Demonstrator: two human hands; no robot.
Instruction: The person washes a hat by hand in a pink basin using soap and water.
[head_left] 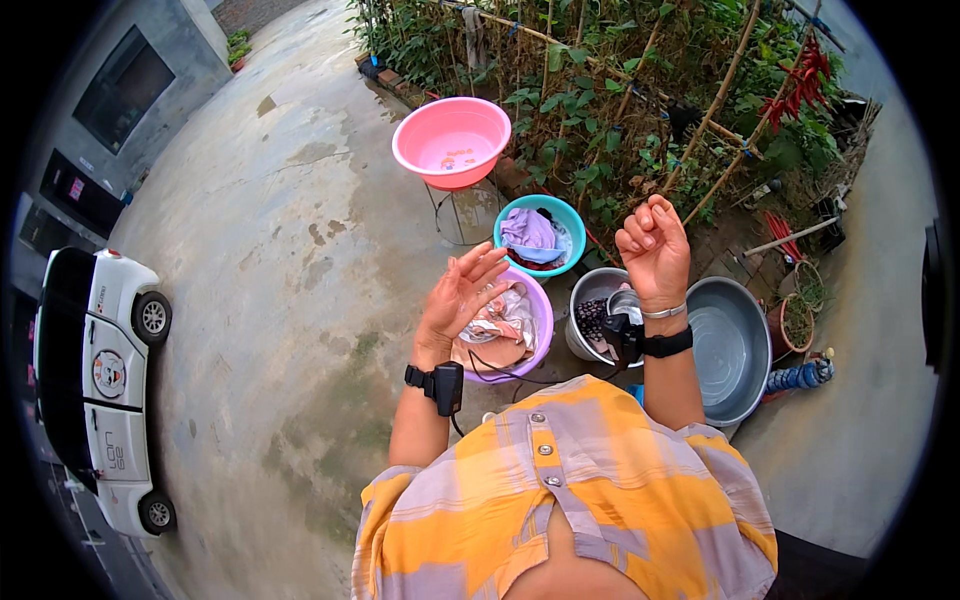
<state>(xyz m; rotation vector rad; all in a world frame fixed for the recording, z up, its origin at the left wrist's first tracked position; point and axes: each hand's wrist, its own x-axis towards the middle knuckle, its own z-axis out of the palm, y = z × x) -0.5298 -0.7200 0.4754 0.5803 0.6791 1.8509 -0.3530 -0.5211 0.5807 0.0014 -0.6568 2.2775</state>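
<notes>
My left hand (460, 296) is raised with its fingers apart and holds nothing. It hovers over the rim of a purple basin (546, 318) that holds pale pink and white clothes (507, 325). My right hand (655, 248) is lifted higher, its fingers curled in and nothing visible in them. Below it stands a grey bucket (580, 345) with dark dotted cloth (591, 320) and a metal bowl inside. Between my hands, farther off, a teal basin (572, 216) contains lilac cloth (530, 230). A large grey basin (728, 345) sits to the right, partly behind my right forearm.
A pink basin (455, 140) rests on a thin wire stand (462, 215). Behind it grow leafy plants (590, 130) on bamboo poles, with red chillies (800, 80) hanging at right. Potted plants (797, 325) border the grey basin. A white car (110, 390) is parked at left.
</notes>
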